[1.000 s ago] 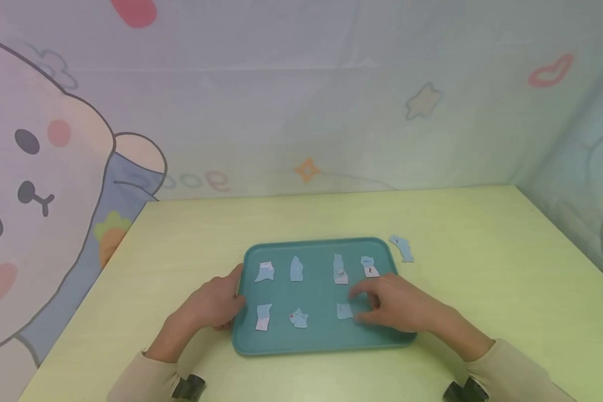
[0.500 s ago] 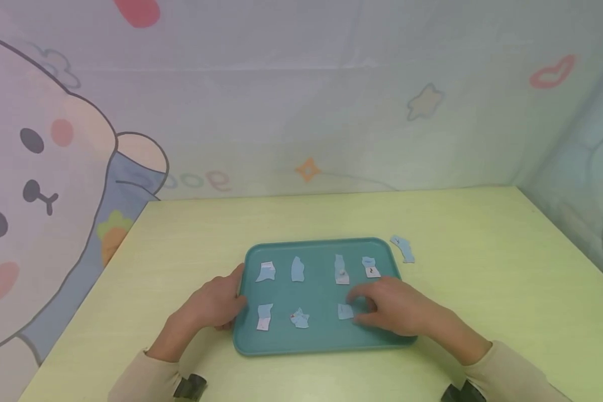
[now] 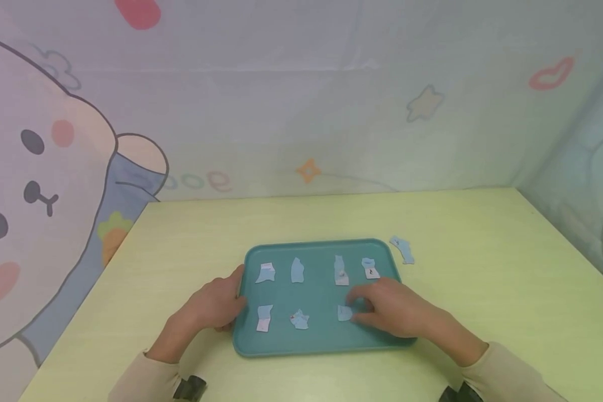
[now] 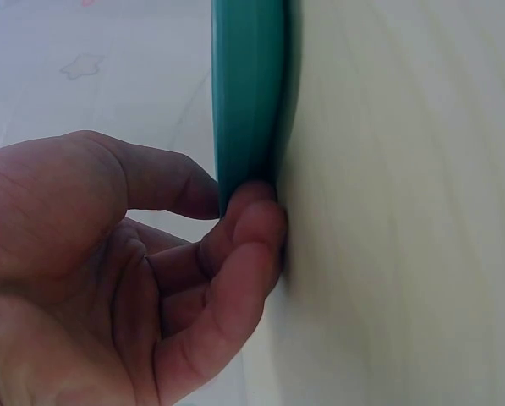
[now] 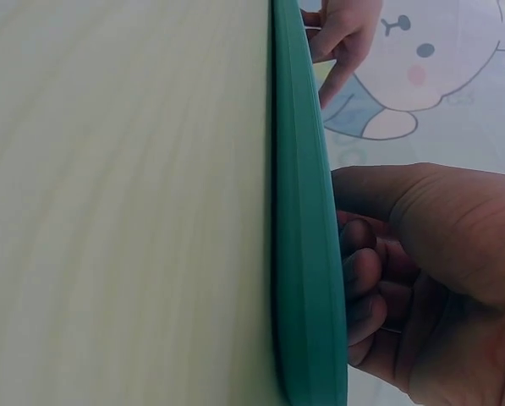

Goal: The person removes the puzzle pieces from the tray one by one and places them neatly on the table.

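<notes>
My left hand (image 3: 217, 301) grips the left edge of a teal tray (image 3: 321, 340); in the left wrist view its thumb is on the rim (image 4: 248, 101) and its fingers curl beneath. Over the tray's right part, my right hand (image 3: 389, 306) has thumb and index finger apart at the right side of a small blue paper scrap (image 3: 344, 313), which lies flat. Whether the fingertips press on it is hard to see. In the right wrist view, the other fingers (image 5: 366, 275) are loosely curled behind the tray's wall (image 5: 307, 254).
Several torn blue-and-white paper scraps lie spaced out in two rows on the tray, among them a layered scrap (image 3: 299, 319) and a long scrap (image 3: 340, 271). Another scrap (image 3: 403, 249) lies on the pale yellow table (image 3: 472, 251) beyond the tray's top right corner. A printed cloth backdrop (image 3: 261, 111) stands behind.
My right hand has shifted slightly left, its index finger and thumb closer to the small scrap. The left hand and tray stay almost in place.
</notes>
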### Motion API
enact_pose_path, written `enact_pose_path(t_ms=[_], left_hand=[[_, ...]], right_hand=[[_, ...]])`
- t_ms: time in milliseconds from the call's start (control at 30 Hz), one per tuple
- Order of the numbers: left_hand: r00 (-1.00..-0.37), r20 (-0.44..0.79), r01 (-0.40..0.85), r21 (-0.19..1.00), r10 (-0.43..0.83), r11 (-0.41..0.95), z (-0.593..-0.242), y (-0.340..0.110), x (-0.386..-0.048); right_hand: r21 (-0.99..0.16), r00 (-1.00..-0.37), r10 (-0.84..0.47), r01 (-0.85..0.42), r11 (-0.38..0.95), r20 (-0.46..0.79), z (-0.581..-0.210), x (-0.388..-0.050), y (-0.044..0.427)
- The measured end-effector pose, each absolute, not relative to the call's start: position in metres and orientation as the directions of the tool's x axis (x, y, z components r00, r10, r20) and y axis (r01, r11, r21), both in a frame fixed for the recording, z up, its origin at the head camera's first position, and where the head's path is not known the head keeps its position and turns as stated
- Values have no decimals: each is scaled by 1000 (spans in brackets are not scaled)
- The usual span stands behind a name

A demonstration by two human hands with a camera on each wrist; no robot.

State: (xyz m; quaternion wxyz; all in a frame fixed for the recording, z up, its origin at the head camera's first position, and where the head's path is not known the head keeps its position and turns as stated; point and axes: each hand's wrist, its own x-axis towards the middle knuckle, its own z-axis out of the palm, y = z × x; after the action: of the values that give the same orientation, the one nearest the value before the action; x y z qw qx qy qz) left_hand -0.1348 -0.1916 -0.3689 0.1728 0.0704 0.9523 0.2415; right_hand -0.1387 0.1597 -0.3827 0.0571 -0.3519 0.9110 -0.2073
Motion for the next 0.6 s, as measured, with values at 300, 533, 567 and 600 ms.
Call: enact_pose_path(t_ms=[300,533,567,600], left_hand=[[-932,-282,65,490,228,869,-372,-194,-133],[-932,-268,84,495,244,865,-372,-196,-133],[-932,-266,89,493,247,865,-371,-196,-133],[-931,-265,92,491,249,866,-371,-196,-133]], right_hand=[[-430,-748,-663,-609,667,32,-385,-137,157],[-464,-774,-633,-569,678,25,-378,-135,158],[-472,-778,-627,-563,679,26,-377,-136,158],[-479,-781,-623,-558,677,29,-376,-136,159]])
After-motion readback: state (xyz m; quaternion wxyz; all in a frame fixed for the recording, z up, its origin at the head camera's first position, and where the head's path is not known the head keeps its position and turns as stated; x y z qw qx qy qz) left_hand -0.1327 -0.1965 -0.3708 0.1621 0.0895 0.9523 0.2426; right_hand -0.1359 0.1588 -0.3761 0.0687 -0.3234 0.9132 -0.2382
